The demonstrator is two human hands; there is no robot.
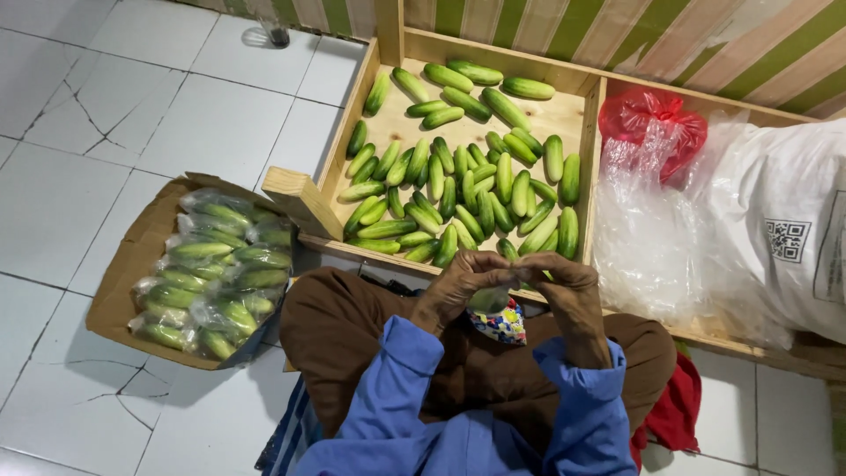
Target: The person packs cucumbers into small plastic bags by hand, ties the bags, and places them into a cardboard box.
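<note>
My left hand (458, 286) and my right hand (568, 291) meet in front of my lap, both gripping a clear plastic bag of cucumbers (491, 300) between them. The bag's top is pinched between my fingers. Just beyond my hands is a wooden crate (304, 198) with several loose green cucumbers (467, 189) spread inside. A small colourful patterned object (500, 324) lies on my lap under the bag.
A cardboard box (123, 273) on the left holds several bagged cucumbers (216, 273). To the right lie clear plastic bags (648, 238), a red plastic bag (652, 119) and a large white sack (784, 229). White cracked floor tiles surround everything.
</note>
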